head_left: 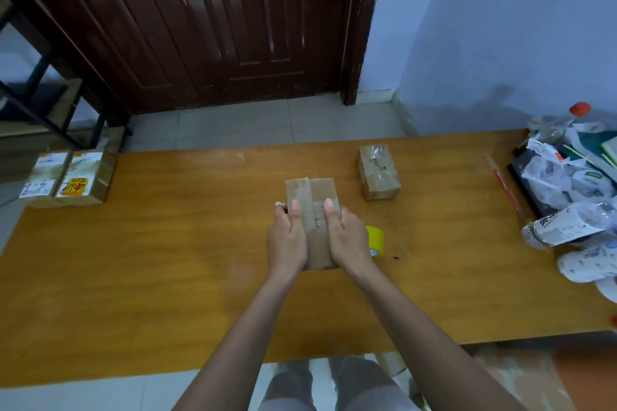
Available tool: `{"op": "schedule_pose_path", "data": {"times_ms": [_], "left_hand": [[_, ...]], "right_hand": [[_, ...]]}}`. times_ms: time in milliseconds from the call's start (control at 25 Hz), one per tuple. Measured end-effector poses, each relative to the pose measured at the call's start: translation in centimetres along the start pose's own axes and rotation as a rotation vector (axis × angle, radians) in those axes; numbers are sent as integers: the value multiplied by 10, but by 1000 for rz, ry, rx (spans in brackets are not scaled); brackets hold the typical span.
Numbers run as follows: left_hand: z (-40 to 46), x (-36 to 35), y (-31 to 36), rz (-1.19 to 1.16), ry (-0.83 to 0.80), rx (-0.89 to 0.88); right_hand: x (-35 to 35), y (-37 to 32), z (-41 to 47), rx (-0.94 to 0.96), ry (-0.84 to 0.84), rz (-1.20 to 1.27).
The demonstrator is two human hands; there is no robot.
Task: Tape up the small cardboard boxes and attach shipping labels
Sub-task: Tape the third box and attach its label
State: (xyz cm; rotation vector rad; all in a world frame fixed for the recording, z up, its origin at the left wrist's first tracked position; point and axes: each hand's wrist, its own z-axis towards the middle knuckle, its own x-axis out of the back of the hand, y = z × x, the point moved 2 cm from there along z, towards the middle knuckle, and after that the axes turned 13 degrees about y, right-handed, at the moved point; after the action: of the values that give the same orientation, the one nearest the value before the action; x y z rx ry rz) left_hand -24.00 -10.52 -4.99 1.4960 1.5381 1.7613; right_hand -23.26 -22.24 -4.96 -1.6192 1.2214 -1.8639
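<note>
A small cardboard box (312,210) is held at the middle of the wooden tabletop (167,260), gripped on its left side by the left hand (286,238) and on its right side by the right hand (347,238), with both thumbs laid on its top beside a strip of tape. A yellow tape roll (377,240) is seen just behind the right hand, and a taped box (379,172) is set farther back to the right. Two labelled boxes (66,178) are placed side by side at the far left edge, while crumpled plastic bottles and bags (574,197) are heaped at the right end.
</note>
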Motion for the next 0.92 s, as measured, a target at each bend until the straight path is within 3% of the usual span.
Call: {"op": "schedule_pose_path", "data": {"times_ms": [200,320,520,720,840,920], "left_hand": [[10,6,-2,-383,-266,242],[9,9,-3,-613,-406,359],[6,3,-15,-706,-357,376],[16,3,-25,-512,-181,502],[23,6,-25,-393,-202,422],[22,4,-22,-369,-219,302]], "right_hand": [[3,-7,0,-336,-219,487],[4,-4,1,-513,-285,608],[-9,2,0,-538,-267,838],[-17,6,6,-471,-175,690],[-17,2,8,-415,-260,521],[-20,1,5,-341,-231,386]]}}
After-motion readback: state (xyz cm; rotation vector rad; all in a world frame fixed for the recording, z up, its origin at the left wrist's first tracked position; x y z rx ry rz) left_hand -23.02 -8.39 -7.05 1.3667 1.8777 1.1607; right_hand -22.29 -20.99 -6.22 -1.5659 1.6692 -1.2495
